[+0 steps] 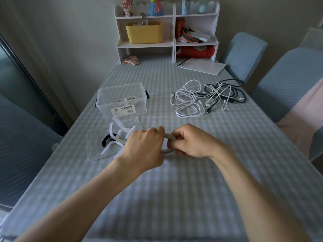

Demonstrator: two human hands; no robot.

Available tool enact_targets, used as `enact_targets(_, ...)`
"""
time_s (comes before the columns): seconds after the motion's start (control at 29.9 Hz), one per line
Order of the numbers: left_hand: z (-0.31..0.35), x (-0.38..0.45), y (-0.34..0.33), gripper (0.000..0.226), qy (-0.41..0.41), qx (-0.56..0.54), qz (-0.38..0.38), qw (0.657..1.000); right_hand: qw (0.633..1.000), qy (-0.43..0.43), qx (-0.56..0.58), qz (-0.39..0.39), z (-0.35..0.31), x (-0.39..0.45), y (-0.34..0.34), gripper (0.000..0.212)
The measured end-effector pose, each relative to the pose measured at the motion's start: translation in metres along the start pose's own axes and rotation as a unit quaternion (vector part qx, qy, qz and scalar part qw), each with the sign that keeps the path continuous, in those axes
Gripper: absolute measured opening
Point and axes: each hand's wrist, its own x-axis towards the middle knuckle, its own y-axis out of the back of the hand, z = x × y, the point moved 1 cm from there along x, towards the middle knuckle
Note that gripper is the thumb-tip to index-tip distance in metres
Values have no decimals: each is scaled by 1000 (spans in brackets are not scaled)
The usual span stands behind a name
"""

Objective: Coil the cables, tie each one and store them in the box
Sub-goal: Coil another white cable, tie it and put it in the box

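Both the left hand (146, 147) and right hand (187, 141) grasp a coiled pale cable (168, 137) above the table, evidently keeping its loops together for tying, near the strap-laden lid (97, 149)

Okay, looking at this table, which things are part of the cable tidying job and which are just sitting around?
Part of the job:
- pale coiled cable, gripped by left hand and right hand
- clear plastic storage box
- white and black strap ties on the clear lid
- tangled white and black cables

Lying about:
- white desktop shelf
- yellow bin
- white paper sheet
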Motion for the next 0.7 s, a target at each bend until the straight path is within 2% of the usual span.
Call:
enact_targets(0.07,-2,-1,0,21,20,14,-12,1000,997,41,-58,18,-3,0,-4,18)
enact_targets(0.17,-9,-3,3,18,47,15,-1,999,996,68,-49,32,-7,-1,-5,16)
enact_targets(0.33,-9,-13,3,21,18,35,-15,999,988,87,-124,25,-5,-1,-10,14)
enact_targets(0.43,-12,-13,5,15,32,5,-73,997,982,109,-152,23,-6,-1,-14,11)
enact_targets(0.5,-16,-8,6,22,67,-38,-125,989,978,132,-156,29,-6,0,-17,9)
enact_targets(0.57,-17,-5,6,16,90,-79,-143,983,978,145,-146,41,-4,1,-17,10)
enact_targets(0.63,-19,-7,8,5,103,-89,-110,985,984,132,-112,44,-3,2,-15,18)
enact_targets(0.7,-20,-10,10,8,115,-80,-55,989,993,104,-51,37,-2,2,-14,33)
